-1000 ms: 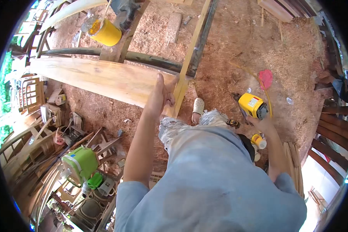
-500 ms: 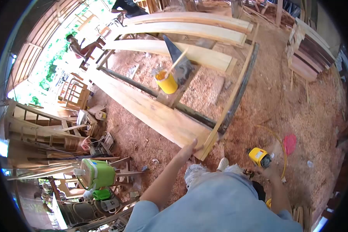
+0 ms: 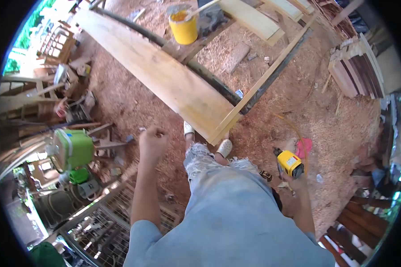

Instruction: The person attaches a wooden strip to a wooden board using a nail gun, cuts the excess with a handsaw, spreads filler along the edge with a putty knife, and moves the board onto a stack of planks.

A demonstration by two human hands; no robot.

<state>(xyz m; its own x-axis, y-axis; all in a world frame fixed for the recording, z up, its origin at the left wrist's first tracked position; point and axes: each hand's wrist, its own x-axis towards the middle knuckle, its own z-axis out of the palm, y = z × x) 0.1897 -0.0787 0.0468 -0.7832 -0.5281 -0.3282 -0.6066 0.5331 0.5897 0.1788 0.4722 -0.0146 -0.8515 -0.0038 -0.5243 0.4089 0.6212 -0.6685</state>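
Observation:
My right hand is wrapped round the handle of a yellow and black nail gun, low on the right beside my leg. Part of the grip is hidden by the tool's body. My left hand is raised on the left with fingers curled, and nothing shows in it. To its right, apart from it, lies the near end of a long pale board on a frame. A thin wooden strip crosses that end.
A yellow can with a stick in it stands on the frame's crosspiece. A hose and a pink scrap lie on the shavings at right. A green cooler stands left; stacked boards are far right.
My left hand has come off the board's end and moved left, its fingers now curled. The view has tipped down. The nail gun stays in my right hand.

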